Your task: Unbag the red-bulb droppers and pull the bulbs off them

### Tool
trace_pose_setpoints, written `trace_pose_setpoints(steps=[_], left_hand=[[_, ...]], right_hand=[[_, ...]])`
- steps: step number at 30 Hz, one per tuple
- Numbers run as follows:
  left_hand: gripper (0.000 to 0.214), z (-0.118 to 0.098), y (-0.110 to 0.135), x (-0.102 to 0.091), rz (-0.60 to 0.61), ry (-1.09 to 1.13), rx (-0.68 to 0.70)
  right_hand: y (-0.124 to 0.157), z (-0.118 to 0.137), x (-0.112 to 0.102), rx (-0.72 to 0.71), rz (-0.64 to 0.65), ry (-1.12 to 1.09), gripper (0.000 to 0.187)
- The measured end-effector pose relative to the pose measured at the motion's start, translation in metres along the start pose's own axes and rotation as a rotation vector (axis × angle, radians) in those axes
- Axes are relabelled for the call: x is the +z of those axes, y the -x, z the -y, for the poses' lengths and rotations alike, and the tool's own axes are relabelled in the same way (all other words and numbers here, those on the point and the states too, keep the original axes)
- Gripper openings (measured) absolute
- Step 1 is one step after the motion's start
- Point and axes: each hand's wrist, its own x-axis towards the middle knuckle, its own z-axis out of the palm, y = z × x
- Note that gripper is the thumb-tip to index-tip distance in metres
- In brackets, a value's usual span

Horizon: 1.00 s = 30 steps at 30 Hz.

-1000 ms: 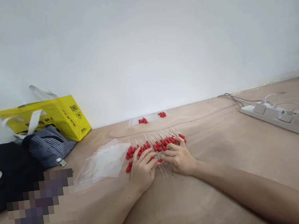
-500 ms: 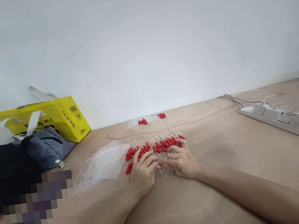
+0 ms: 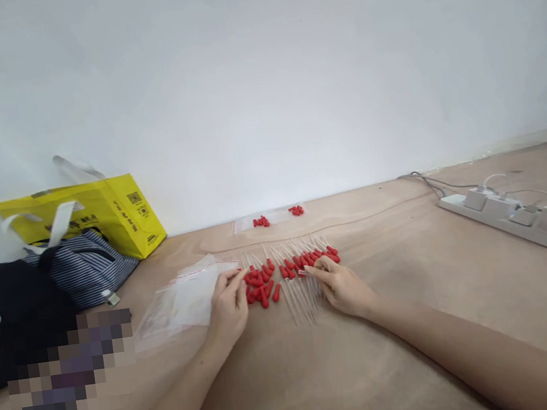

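Observation:
A heap of clear glass droppers with red rubber bulbs [image 3: 290, 271] lies on the wooden tabletop [image 3: 374, 353] in front of me. My left hand [image 3: 227, 308] rests at the heap's left edge, fingers curled, fingertips touching the edge of a stack of clear zip bags [image 3: 185, 300]. My right hand [image 3: 342, 285] sits at the heap's right side, fingers pinched on a dropper near its red bulb. Clear tubes [image 3: 301, 302] fan out between the two hands.
A second small bag with red bulbs [image 3: 278, 216] lies by the white wall. A yellow shopping bag [image 3: 104, 217], a striped pouch [image 3: 85, 267] and a black bag [image 3: 11, 320] stand at the left. A white power strip [image 3: 517, 216] with cables lies at the right.
My hands were together on top of the heap; they have drawn apart. The left hand moved left to the zip bags, the right shifted slightly right.

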Motion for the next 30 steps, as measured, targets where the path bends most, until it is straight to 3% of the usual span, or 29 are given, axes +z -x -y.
trace_pose_setpoints(steps=[5, 13, 18, 24, 26, 30], left_hand=[[0.032, 0.023, -0.006, -0.015, 0.146, -0.101, -0.242], [0.033, 0.013, -0.005, -0.017, 0.308, -0.12, -0.425], [0.036, 0.014, -0.01, -0.025, 0.31, -0.211, -0.397], [0.03, 0.044, -0.018, -0.023, 0.302, -0.385, -0.178], [0.035, 0.055, -0.017, -0.021, 0.361, -0.383, -0.202], [0.044, 0.065, -0.014, -0.021, 0.491, -0.458, -0.386]], right_hand=[[-0.001, 0.004, 0.003, -0.039, -0.015, -0.135, 0.035], [-0.003, 0.01, 0.006, -0.067, -0.076, -0.122, 0.025], [-0.004, 0.02, 0.003, -0.079, 0.024, -0.133, 0.02], [-0.004, 0.031, -0.006, -0.04, 0.133, -0.219, 0.015], [-0.004, 0.032, -0.009, -0.032, 0.156, -0.233, 0.017], [-0.004, 0.031, -0.01, -0.035, 0.178, -0.23, 0.025]])
